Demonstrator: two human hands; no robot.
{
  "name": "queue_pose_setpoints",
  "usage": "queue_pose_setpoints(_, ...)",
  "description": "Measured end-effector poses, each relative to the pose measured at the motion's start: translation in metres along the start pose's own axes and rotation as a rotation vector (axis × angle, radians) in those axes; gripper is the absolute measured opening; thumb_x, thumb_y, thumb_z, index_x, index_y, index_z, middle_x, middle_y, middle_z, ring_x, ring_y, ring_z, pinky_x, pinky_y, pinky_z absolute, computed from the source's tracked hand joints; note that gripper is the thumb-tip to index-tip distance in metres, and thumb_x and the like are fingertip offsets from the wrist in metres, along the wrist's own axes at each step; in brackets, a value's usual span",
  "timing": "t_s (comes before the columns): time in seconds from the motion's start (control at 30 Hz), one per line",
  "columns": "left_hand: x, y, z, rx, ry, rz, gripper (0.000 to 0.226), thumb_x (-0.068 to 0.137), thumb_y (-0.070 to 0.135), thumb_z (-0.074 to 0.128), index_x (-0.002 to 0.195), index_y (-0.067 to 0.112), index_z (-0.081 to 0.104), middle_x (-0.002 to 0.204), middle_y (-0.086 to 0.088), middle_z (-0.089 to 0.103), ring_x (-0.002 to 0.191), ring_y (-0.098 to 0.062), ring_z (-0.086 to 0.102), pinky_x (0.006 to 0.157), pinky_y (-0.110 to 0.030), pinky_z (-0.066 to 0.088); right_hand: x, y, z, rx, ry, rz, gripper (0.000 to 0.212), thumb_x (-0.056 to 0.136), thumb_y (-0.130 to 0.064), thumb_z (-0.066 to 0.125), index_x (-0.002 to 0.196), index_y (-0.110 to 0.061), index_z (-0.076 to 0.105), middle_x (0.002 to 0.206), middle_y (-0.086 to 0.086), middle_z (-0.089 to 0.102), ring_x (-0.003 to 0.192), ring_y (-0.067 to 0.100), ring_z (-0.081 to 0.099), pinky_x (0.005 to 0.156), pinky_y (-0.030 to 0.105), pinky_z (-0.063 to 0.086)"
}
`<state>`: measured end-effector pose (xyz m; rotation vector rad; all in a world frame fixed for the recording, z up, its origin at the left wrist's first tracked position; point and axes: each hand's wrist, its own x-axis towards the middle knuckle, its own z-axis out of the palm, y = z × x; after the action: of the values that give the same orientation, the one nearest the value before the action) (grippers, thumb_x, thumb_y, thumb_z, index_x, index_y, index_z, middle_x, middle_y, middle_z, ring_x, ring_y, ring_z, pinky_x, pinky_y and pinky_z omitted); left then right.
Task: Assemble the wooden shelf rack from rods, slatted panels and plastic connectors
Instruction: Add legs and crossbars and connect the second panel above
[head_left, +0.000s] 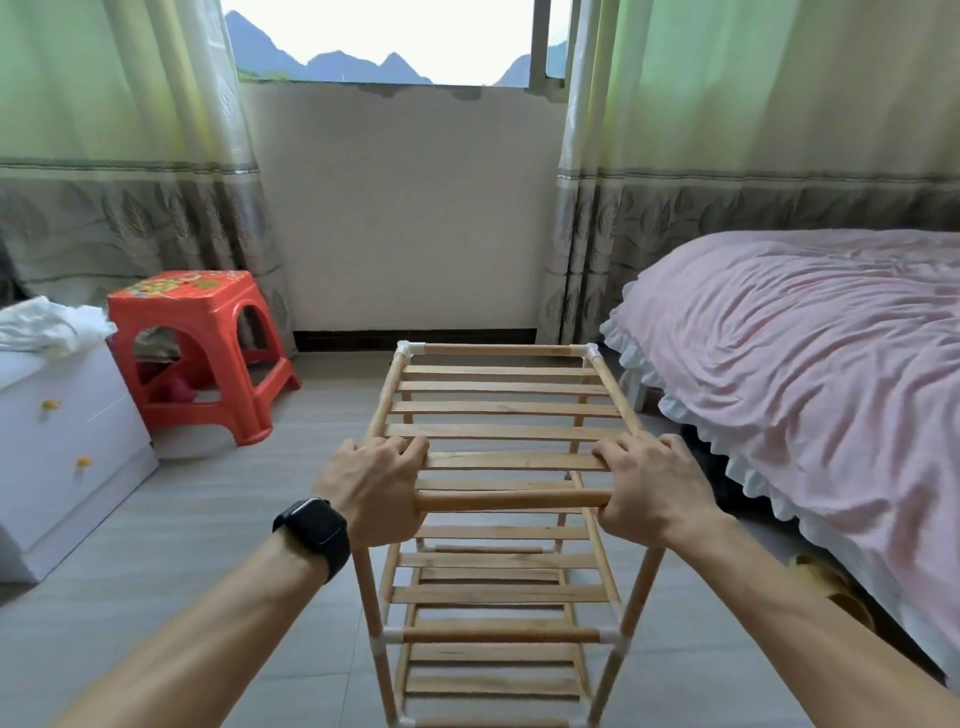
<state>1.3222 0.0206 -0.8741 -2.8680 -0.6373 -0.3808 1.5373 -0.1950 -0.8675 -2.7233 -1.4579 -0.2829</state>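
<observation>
A red plastic stool (197, 353) stands on the floor to the left of the shelf rack (498, 410), near it but apart. Nearer on the left is a white drawer cabinet (62, 467) with a crumpled white cloth (47, 325) on top. A bed (805, 364) with a pink cover and white frilled edge stands close on the right of the rack. A yellow slipper (826, 582) lies on the floor just beside the bed. Nothing lies between the person and the rack.

The left hand (371, 491), with a black watch (314, 530) on its wrist, is clamped on the near left corner of the rack's top tier. The right hand (649, 488) is clamped on the near right corner. On both, the fingers curl over the top and reach a slat; the near top rod (511, 500) runs between the two hands. The near corner joints are hidden under the hands.

The rack stands upright on the grey tiled floor (208, 519), with slatted tiers below the top one and white plastic connectors (410, 349) at the visible corners. Behind it is a white wall under a window (384, 41), with pale green curtains (119, 130) on both sides.
</observation>
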Motion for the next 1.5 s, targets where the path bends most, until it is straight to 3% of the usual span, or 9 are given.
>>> queue_pose_setpoints(0.33, 0.011, 0.000, 0.003, 0.018, 0.009, -0.011, 0.030, 0.085, 0.041, 0.051, 0.112, 0.027, 0.050, 0.105, 0.011, 0.064, 0.086, -0.016, 0.061, 0.071, -0.031, 0.044, 0.010, 0.003, 0.005, -0.045, 0.026, -0.009, 0.030, 0.079, -0.046, 0.052, 0.104, -0.030, 0.057, 0.100, -0.008, 0.064, 0.098, 0.017, 0.055, 0.090, 0.036, 0.034)
queue_pose_setpoints(0.63, 0.010, -0.012, -0.002, -0.009, -0.053, -0.013, 0.041, 0.085, 0.044, 0.054, 0.123, 0.031, 0.050, 0.115, 0.013, 0.059, 0.096, -0.012, 0.056, 0.076, -0.027, 0.042, 0.010, 0.020, -0.010, 0.018, -0.148, -0.145, 0.074, 0.080, -0.041, 0.064, 0.148, -0.030, 0.038, 0.144, -0.011, 0.046, 0.137, 0.011, 0.038, 0.114, 0.035, 0.028)
queue_pose_setpoints(0.73, 0.009, -0.013, -0.003, 0.008, -0.092, -0.007, 0.046, 0.084, 0.047, 0.054, 0.128, 0.032, 0.051, 0.119, 0.014, 0.059, 0.109, -0.012, 0.057, 0.086, -0.028, 0.047, 0.010, 0.018, 0.000, -0.028, -0.063, -0.156, 0.053, 0.081, -0.040, 0.057, 0.133, -0.031, 0.048, 0.130, -0.010, 0.055, 0.123, 0.013, 0.048, 0.102, 0.034, 0.035)
queue_pose_setpoints(0.83, 0.010, -0.011, -0.001, 0.012, -0.050, -0.008, 0.037, 0.088, 0.045, 0.050, 0.122, 0.030, 0.052, 0.113, 0.013, 0.060, 0.101, -0.013, 0.057, 0.078, -0.027, 0.043, 0.012, 0.017, 0.005, -0.005, 0.009, -0.145, 0.033, 0.084, -0.035, 0.049, 0.116, -0.030, 0.054, 0.111, -0.009, 0.061, 0.105, 0.013, 0.051, 0.086, 0.033, 0.036)
queue_pose_setpoints(1.1, 0.018, -0.007, 0.000, 0.043, -0.020, -0.034, 0.023, 0.091, 0.038, 0.045, 0.105, 0.022, 0.054, 0.088, 0.008, 0.056, 0.075, -0.016, 0.049, 0.067, -0.029, 0.040, 0.022, 0.022, 0.009, -0.006, 0.000, -0.149, 0.026, 0.085, -0.021, 0.044, 0.108, -0.027, 0.055, 0.102, -0.005, 0.061, 0.098, 0.017, 0.052, 0.081, 0.034, 0.037)
queue_pose_setpoints(1.23, 0.018, -0.005, 0.004, 0.056, -0.018, -0.042, 0.022, 0.090, 0.038, 0.045, 0.103, 0.023, 0.052, 0.093, 0.007, 0.060, 0.081, -0.018, 0.057, 0.069, -0.030, 0.041, 0.023, 0.022, 0.008, 0.005, -0.005, -0.130, 0.031, 0.083, -0.021, 0.045, 0.112, -0.029, 0.054, 0.105, -0.006, 0.062, 0.101, 0.017, 0.052, 0.083, 0.035, 0.037)
queue_pose_setpoints(1.37, 0.011, -0.011, 0.007, 0.029, -0.071, -0.035, 0.058, 0.082, 0.074, 0.047, 0.121, 0.030, 0.051, 0.116, 0.013, 0.058, 0.099, -0.012, 0.057, 0.073, -0.028, 0.041, 0.018, 0.021, 0.007, -0.023, -0.017, -0.128, 0.043, 0.089, -0.046, 0.051, 0.130, -0.032, 0.050, 0.128, -0.009, 0.057, 0.118, 0.013, 0.048, 0.097, 0.035, 0.034)
queue_pose_setpoints(1.43, 0.003, -0.016, 0.001, -0.075, -0.101, -0.007, 0.094, 0.070, 0.095, 0.033, 0.139, 0.032, 0.045, 0.136, 0.012, 0.050, 0.118, -0.012, 0.051, 0.083, -0.030, 0.044, 0.012, 0.024, 0.004, -0.030, -0.110, -0.133, 0.077, 0.079, -0.079, 0.046, 0.141, -0.033, 0.044, 0.143, -0.011, 0.045, 0.132, 0.012, 0.038, 0.107, 0.040, 0.027)
queue_pose_setpoints(1.5, 0.001, -0.019, -0.009, -0.198, -0.089, -0.021, 0.103, 0.070, 0.096, 0.022, 0.150, 0.032, 0.036, 0.153, 0.009, 0.037, 0.137, -0.014, 0.037, 0.102, -0.036, 0.040, 0.009, 0.023, -0.006, 0.166, -0.186, -0.104, 0.105, 0.062, -0.099, 0.028, 0.145, -0.037, 0.043, 0.148, -0.013, 0.038, 0.138, 0.011, 0.028, 0.109, 0.045, 0.022)
